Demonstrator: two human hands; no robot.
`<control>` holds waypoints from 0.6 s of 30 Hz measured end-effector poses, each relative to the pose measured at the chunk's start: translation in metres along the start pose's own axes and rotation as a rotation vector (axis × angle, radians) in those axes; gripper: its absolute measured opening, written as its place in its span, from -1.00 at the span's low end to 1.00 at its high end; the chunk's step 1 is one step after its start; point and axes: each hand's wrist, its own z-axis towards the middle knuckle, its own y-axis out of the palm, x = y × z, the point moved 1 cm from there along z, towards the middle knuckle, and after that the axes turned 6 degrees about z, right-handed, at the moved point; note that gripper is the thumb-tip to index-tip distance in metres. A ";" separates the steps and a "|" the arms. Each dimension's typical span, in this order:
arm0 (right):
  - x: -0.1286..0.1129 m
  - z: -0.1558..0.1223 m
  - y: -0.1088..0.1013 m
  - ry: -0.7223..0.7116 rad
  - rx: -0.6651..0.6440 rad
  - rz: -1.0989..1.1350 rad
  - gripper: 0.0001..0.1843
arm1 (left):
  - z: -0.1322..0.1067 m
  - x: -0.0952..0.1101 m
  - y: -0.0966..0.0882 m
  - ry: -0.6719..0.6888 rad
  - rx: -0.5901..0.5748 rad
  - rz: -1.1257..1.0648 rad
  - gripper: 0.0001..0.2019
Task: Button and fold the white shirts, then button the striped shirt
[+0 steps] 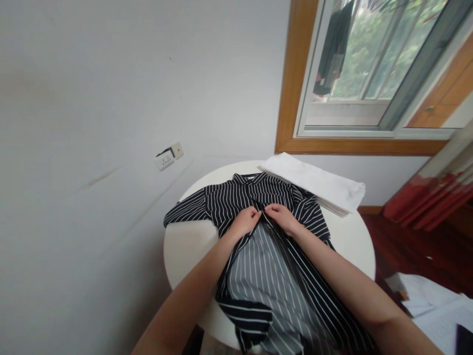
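A black shirt with white stripes (pixel 236 197) lies face up on a round white table (pixel 192 246), its collar toward the wall. Below the chest the front hangs apart, so the paler striped inside shows. My left hand (pixel 247 219) pinches the left front edge near mid-chest. Just beside it, my right hand (pixel 281 217) pinches the right front edge. The fingertips of both hands nearly meet at the placket; any button between them is too small to make out. One sleeve stretches out to the left, and the other is bent on the right.
Behind the shirt's right shoulder lies a folded white cloth or bag (pixel 314 177) on the table. A wall socket (pixel 164 160) is at the left, a wood-framed window (pixel 288 98) at the right. White papers (pixel 432 301) and a red curtain (pixel 424 197) are at lower right.
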 end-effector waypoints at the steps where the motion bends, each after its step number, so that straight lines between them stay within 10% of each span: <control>1: 0.005 -0.001 0.001 0.043 0.005 0.067 -0.75 | -0.003 -0.002 0.006 -0.009 0.001 0.004 -0.75; 18: 0.027 -0.006 -0.008 0.213 -0.156 0.259 -0.72 | -0.015 -0.016 0.016 0.064 -0.008 -0.126 -0.78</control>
